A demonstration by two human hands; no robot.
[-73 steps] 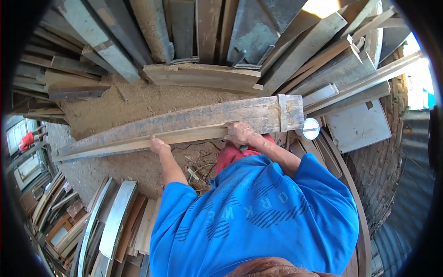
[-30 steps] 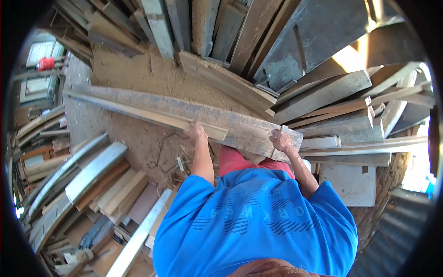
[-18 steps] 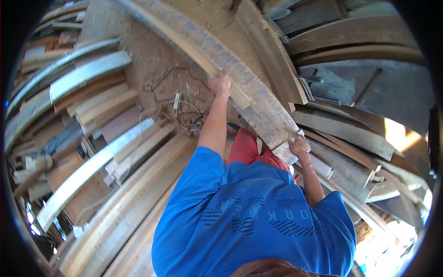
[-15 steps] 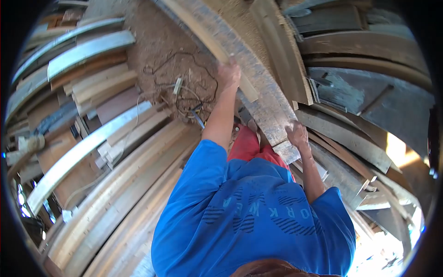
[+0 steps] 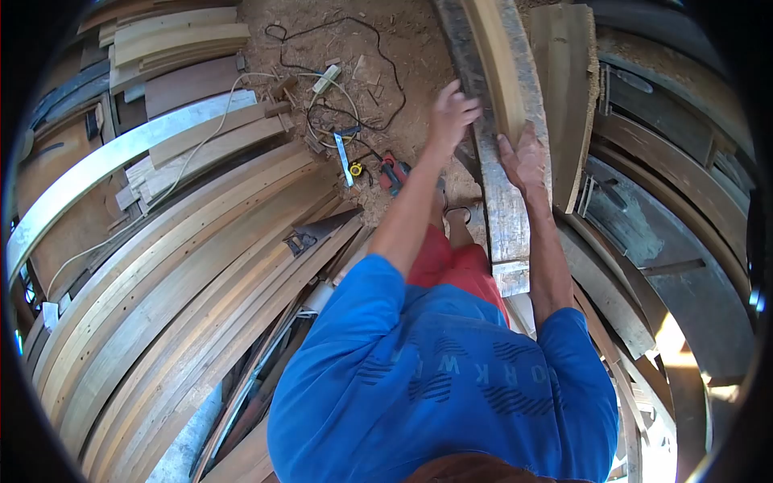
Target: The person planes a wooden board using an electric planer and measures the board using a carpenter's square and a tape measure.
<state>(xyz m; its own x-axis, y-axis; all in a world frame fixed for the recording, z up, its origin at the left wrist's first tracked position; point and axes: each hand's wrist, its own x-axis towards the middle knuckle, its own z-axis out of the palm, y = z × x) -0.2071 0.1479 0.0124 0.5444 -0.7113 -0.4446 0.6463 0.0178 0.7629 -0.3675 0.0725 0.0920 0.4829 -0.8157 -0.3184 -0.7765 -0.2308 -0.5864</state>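
A long, narrow wooden strip point(image 5: 501, 72) lies lengthwise on a worn, stained work plank point(image 5: 506, 217) in front of me. My right hand point(image 5: 525, 161) grips the strip's near end, thumb on the left side and fingers on the right. To the left of the plank, my left hand point(image 5: 453, 118) is raised with nothing in it, fingers bent and apart, close to the plank's left edge. On the floor below that arm sit a red power tool point(image 5: 393, 174), a yellow tape measure point(image 5: 356, 169) and a try square point(image 5: 345, 156).
Stacked boards point(image 5: 185, 233) fill the left side, with a handsaw point(image 5: 318, 232) on them. A power strip point(image 5: 327, 79) and a black cord point(image 5: 386, 56) lie on the sawdust-covered floor. A wide board point(image 5: 560, 97) and a grey panel point(image 5: 644, 233) stand to the right.
My left hand has let go of the strip and moved off to its left. My right hand has gone from the plank's edge to the strip's near end. The view has turned.
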